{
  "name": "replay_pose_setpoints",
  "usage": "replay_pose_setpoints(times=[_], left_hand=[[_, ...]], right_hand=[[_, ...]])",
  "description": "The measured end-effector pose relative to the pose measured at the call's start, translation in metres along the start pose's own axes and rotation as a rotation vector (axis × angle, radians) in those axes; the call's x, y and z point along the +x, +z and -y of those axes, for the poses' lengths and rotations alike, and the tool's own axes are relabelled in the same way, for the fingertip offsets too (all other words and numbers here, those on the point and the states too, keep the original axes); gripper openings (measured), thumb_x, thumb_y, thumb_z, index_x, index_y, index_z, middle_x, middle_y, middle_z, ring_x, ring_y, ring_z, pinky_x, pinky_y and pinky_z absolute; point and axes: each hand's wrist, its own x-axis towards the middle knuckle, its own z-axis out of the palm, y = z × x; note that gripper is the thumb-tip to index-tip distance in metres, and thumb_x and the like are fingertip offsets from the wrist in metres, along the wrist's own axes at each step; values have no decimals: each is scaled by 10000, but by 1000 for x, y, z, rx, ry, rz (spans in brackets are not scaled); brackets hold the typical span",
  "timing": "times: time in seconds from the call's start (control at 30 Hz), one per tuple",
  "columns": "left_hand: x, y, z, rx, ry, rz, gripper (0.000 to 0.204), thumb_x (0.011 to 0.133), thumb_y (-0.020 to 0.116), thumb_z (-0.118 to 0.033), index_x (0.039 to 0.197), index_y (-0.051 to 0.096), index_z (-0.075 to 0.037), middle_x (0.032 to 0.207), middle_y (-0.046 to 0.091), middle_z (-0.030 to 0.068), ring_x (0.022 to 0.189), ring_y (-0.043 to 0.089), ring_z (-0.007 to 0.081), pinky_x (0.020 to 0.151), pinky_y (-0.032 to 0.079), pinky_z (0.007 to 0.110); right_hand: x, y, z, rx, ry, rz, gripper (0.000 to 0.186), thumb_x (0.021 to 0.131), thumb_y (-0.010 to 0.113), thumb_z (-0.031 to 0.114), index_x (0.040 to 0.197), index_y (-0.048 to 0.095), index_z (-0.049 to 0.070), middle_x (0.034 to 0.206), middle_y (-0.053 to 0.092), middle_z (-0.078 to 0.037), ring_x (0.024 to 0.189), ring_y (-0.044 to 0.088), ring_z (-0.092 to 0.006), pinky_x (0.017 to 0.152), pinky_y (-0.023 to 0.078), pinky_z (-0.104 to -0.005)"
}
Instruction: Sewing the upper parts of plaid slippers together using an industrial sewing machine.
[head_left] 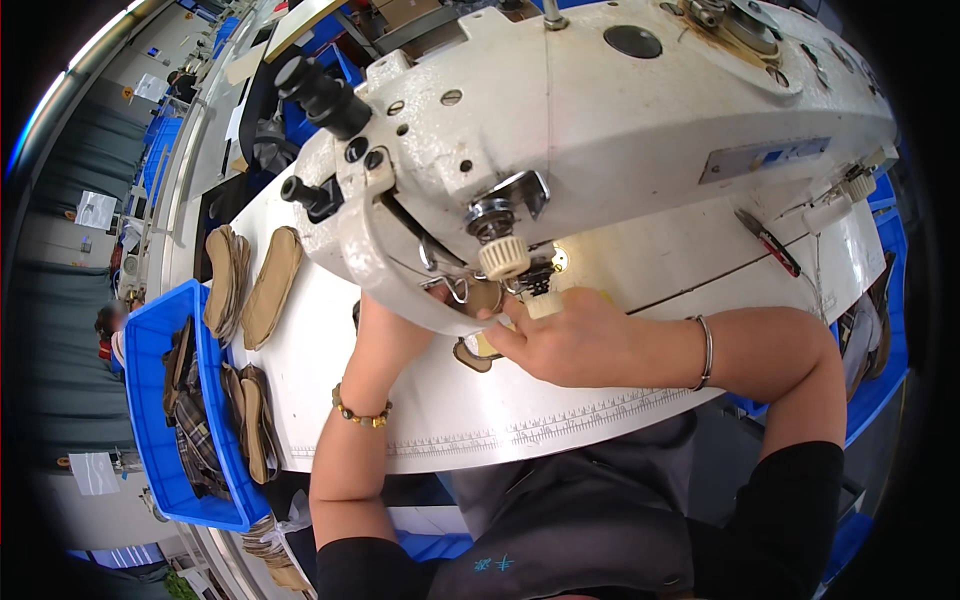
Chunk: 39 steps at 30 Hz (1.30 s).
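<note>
A white industrial sewing machine (600, 110) stretches across the table in front of me. Beneath its needle area lies a small tan fabric piece (474, 357) with a dark edge, much of it hidden by my fingers and the machine. My right hand (570, 340) is bent, its thumb and forefinger closed at the piece's right side. On the other side, my left hand (395, 325) reaches in behind the curved white lever (385, 265). That lever and the machine head hide most of its fingers, so its grip does not show.
Tan fabric pieces (270, 290) lie stacked at the table's left. Beside them, a blue bin (160, 400) holds plaid and dark cloth. Thread snips (770, 245) rest at the right, near another blue bin (890, 340). A ruler strip (540, 430) runs along the near edge.
</note>
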Motion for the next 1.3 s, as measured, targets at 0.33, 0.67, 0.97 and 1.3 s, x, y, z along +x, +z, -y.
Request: replay_pose_setpoints(times=[0.33, 0.67, 0.97, 1.3], left_hand=[[6, -7, -37, 334, 769, 68, 167, 720, 798, -133, 872, 738, -100, 778, 652, 23, 728, 657, 174, 609, 521, 334], [14, 1, -16, 304, 585, -17, 161, 668, 847, -141, 807, 766, -123, 724, 660, 6, 632, 627, 174, 524, 488, 308], [8, -8, -28, 323, 624, 137, 219, 634, 720, -97, 841, 790, -114, 917, 724, -11, 871, 683, 219, 767, 542, 382], [13, -4, -21, 328, 729, 50, 190, 652, 762, -163, 839, 792, -167, 782, 619, -39, 736, 610, 163, 623, 482, 328]], right_hand=[[-3, 6, -2, -4, -30, -35, 123, 719, 646, 95, 790, 588, 12, 579, 578, -47, 481, 621, -200, 414, 480, -330], [0, -3, 0, 45, -18, 11, 128, 711, 644, 94, 784, 591, 3, 573, 573, -34, 489, 621, -194, 407, 461, -339], [-1, -4, -2, -2, -46, 31, 153, 699, 651, 110, 793, 606, -2, 559, 574, -29, 451, 598, -184, 392, 442, -329], [-1, -5, -1, -10, -61, 58, 215, 724, 650, 119, 882, 649, -28, 570, 592, -31, 442, 601, -175, 393, 445, -317]])
